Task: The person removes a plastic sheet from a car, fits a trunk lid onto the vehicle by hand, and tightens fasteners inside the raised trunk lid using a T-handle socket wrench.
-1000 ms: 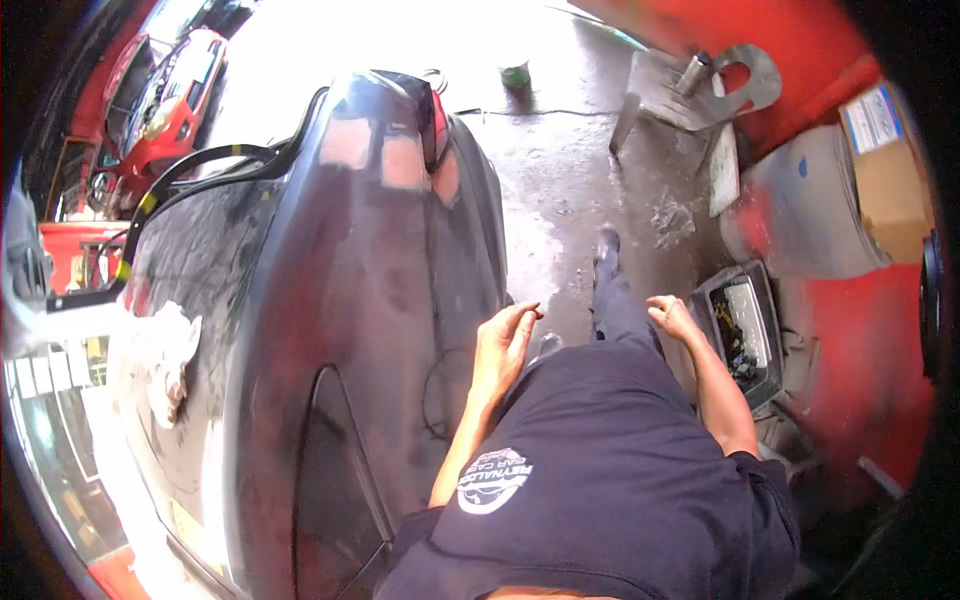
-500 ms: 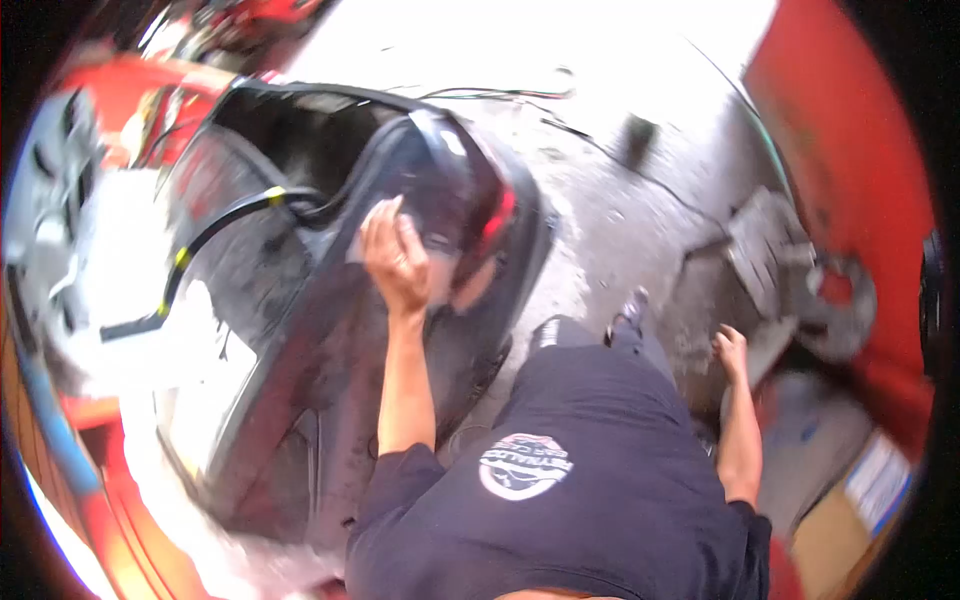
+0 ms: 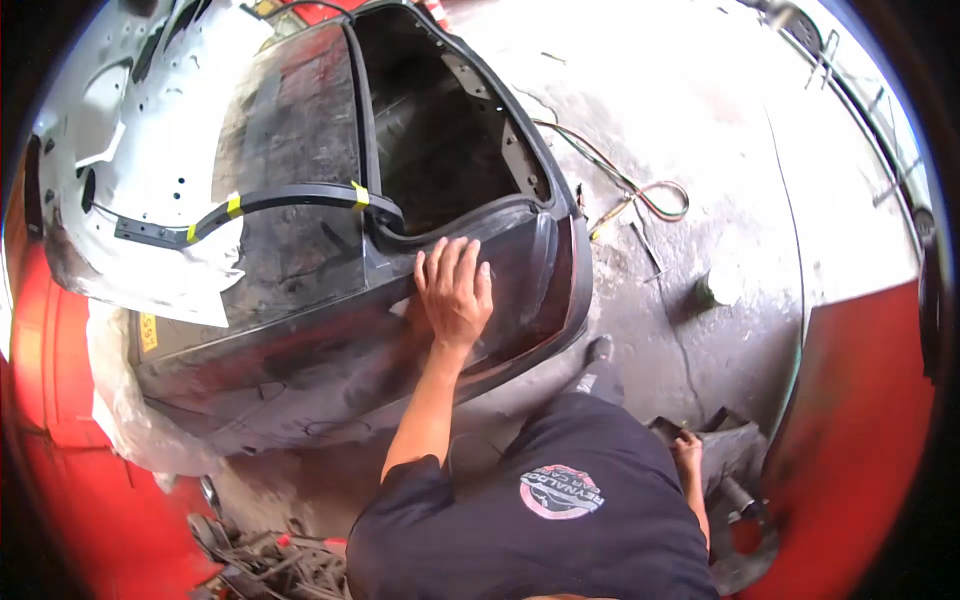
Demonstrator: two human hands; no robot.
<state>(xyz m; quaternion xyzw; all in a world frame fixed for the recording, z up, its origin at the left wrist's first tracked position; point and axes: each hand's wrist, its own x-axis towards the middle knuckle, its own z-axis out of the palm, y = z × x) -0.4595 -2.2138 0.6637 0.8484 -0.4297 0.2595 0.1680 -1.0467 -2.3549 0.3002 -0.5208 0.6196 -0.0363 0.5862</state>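
Over scuffed grey floor [image 3: 640,330], at the dark car panel [image 3: 300,350] ahead, now apparently in contact through a spread, empty left hand [image 3: 458,300], off that panel a second ago, with a curled right hand [image 3: 688,452] apart from it, hold unclear.

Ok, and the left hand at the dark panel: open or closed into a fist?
Open. The left hand lies against the dark panel, back upward, with its fingers extended and slightly apart.

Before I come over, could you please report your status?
Left hand open on car body panel; right hand by chair, grip unclear; hoses on floor beyond.
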